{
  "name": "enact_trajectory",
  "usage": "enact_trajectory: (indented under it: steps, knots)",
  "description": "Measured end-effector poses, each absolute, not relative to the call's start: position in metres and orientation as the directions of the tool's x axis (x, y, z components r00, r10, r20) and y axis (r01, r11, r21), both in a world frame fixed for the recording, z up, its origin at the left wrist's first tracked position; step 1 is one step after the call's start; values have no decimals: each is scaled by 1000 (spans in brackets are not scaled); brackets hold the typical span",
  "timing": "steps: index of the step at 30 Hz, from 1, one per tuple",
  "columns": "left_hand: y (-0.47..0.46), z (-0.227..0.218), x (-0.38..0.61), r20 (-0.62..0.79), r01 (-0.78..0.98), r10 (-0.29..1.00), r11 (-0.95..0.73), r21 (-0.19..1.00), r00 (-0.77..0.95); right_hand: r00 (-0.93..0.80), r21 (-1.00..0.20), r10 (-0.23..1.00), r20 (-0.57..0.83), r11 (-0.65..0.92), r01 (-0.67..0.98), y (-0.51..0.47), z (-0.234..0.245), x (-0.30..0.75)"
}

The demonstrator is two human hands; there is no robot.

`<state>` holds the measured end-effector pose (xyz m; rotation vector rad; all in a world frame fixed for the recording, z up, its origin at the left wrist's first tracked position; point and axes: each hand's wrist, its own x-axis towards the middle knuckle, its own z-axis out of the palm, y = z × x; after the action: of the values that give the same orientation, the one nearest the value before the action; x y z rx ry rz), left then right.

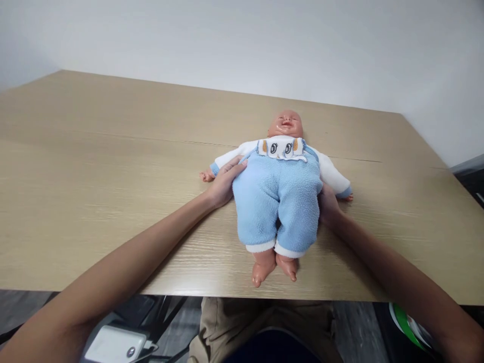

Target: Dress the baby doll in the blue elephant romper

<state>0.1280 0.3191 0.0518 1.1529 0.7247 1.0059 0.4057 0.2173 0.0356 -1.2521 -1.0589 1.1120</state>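
A baby doll (278, 191) lies on its back on the wooden table, head away from me and bare feet towards me. It wears light blue fuzzy overalls over a white long-sleeved top, with an animal-face bib at the chest. My left hand (227, 182) grips the doll's side at the waist, thumb and fingers against the blue cloth. On the opposite side, my right hand (328, 204) holds the doll near the hip; its fingers are hidden behind the overalls. Both doll arms are spread outwards.
The wooden table (113, 191) reaches back to a pale wall (242, 45). Below its front edge are a white power bank with a cable (115, 345) at left and a green-and-white round object (408, 327) at right. A dark object (471, 176) stands beyond the right edge.
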Motion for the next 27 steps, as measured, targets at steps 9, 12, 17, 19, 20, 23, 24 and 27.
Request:
enact_trajectory:
  steps: [9,12,17,19,20,23,24,27]
  knots:
    - [324,54,124,52,-240,927,42,970,370,268,-964,963,-6,66,-259,222,48,393]
    - [324,55,121,99,-220,921,-15,975,377,227,-986,971,72,104,-133,223,46,403]
    - [330,59,120,189,-144,880,-140,980,435,212,-992,969,126,129,2,215,53,424]
    - [333,63,121,245,-126,854,-211,969,459,213,-983,960,180,167,79,213,58,427]
    - [335,64,123,271,-121,840,-243,962,470,212,-976,955,209,189,112,212,59,427]
    - [338,64,127,297,-121,818,-274,954,493,221,-970,946,239,222,98,215,62,424]
    - [338,63,127,286,-117,822,-263,958,492,219,-977,952,215,209,50,217,62,424]
    - [337,58,124,245,-57,844,-249,967,478,165,-989,982,89,106,-99,224,59,428]
